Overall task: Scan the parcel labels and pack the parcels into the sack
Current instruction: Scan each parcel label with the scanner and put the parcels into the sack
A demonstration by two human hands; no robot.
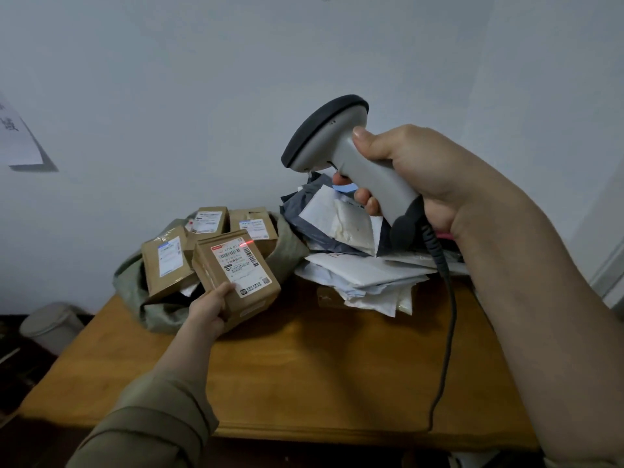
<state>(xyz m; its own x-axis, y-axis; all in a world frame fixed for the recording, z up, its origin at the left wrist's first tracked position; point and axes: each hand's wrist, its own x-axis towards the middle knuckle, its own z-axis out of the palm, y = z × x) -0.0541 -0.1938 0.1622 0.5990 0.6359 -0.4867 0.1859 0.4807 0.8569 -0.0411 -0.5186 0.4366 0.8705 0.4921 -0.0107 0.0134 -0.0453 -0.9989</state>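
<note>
Your right hand is wrapped around the grip of the grey barcode scanner, thumb up on the back of the handle and a fingertip curled in at the trigger side; the scanner's dark window faces down and left, so you cannot see its front. Its coiled cable drops from the handle base and runs down past the near edge of the bench, where its end is lost in shadow.

Your left hand holds a brown cardboard parcel by its lower left corner, thumb on the labelled face, the other fingers hidden behind the box. The parcel is tilted, label up toward you, just in front of the sack. A short red scan line falls at the top edge of the label, above the barcode. The print on the label is too small to read.

The olive sack lies slumped on the far left of the bench, mouth open, with three more brown parcels standing or leaning in it; their lower parts are covered by the sack cloth and by the held box. To the right sits a loose heap of grey and white mailer bags, overlapping so that you cannot count them; your right hand and the scanner cover part of the heap, and a cardboard piece under it is barely visible.

Off the bench at left, a pale bin stands on the dark floor, and a sheet of paper on the wall is cut off by the frame edge.
</note>
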